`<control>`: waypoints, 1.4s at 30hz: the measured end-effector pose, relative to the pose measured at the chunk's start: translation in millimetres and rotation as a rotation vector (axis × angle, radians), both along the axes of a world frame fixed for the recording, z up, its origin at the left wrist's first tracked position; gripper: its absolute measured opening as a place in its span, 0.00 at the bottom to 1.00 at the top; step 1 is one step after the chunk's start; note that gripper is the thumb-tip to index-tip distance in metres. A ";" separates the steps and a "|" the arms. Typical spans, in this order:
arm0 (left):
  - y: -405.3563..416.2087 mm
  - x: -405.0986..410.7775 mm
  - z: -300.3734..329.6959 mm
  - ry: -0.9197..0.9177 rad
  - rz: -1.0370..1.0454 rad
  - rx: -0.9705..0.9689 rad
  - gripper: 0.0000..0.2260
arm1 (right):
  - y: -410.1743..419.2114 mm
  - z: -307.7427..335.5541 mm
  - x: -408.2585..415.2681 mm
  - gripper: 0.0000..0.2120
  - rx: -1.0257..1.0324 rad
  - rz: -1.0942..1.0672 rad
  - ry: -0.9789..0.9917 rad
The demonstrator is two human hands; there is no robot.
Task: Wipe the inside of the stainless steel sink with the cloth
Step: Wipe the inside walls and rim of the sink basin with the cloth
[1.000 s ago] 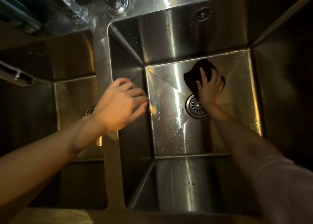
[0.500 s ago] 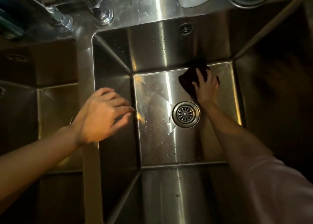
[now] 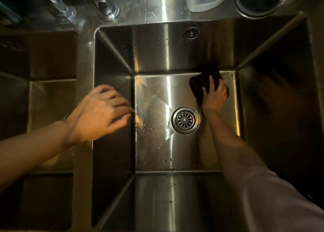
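Wiping at the far-right corner of the sink (image 3: pixel 184 51) floor. My right hand (image 3: pixel 214 96) presses the dark cloth (image 3: pixel 197 85) flat, fingers spread over it rather than curled round; the cloth touches the seam under the back wall and lies just beyond the drain (image 3: pixel 185 120). My left hand (image 3: pixel 101 111) hovers loosely curled, holding nothing, above the divider, well apart from the cloth. Unwiped floor, I judge, lies leftward and toward me, with open room; the right wall is close.
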State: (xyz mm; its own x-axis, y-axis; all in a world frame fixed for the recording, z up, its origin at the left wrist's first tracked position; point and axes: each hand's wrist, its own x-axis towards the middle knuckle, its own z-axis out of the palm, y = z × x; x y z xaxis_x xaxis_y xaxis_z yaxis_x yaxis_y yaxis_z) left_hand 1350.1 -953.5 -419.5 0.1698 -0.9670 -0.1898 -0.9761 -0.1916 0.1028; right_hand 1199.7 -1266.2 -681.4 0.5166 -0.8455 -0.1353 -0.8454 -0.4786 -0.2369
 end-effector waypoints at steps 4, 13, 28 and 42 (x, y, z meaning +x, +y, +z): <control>0.4 0.6 -1.6 -0.031 -0.057 -0.025 0.19 | 69.0 -5.4 -17.5 0.24 -0.006 -0.250 -0.047; 2.1 2.9 -5.2 0.007 -0.164 -0.063 0.25 | 39.8 2.6 -5.2 0.27 0.006 -0.222 0.005; -4.2 -0.2 3.5 -0.001 -0.156 0.020 0.21 | 42.8 -5.6 2.0 0.26 -0.054 -0.337 -0.035; -4.0 -1.7 4.6 -0.017 -0.139 0.023 0.20 | 58.3 -12.2 -23.8 0.24 -0.070 -0.350 -0.046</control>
